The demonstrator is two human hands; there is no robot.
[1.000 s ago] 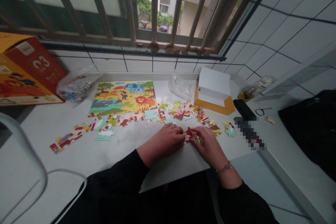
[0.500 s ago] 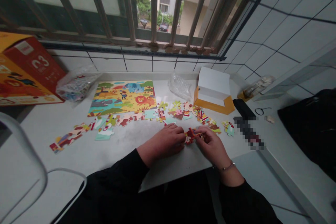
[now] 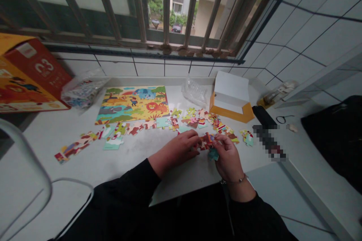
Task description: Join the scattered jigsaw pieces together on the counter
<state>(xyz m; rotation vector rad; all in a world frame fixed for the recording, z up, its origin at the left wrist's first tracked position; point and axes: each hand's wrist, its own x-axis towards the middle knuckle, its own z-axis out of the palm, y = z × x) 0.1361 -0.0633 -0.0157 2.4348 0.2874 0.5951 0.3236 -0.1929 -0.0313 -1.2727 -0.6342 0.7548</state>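
My left grip (image 3: 175,154) and right grip (image 3: 229,162) are closed on a joined cluster of red jigsaw pieces (image 3: 207,141), near on the surface (image 3: 135,154), right of the assembled puzzle (image 3: 131,105). A teal piece (image 3: 213,154) has newly joined it, under my right grip.

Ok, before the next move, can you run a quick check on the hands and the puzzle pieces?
1. Left hand: fingers on the small red-and-orange cardboard jigsaw pieces: ok.
2. Right hand against a teal jigsaw piece: ok.
3. Red-and-orange pieces firmly joined: cannot tell, the fingers hide the seams.
4. Colourful assembled jungle-animal puzzle lying flat on the white counter: ok.
5. Open orange box with white lining away from the hands: ok.
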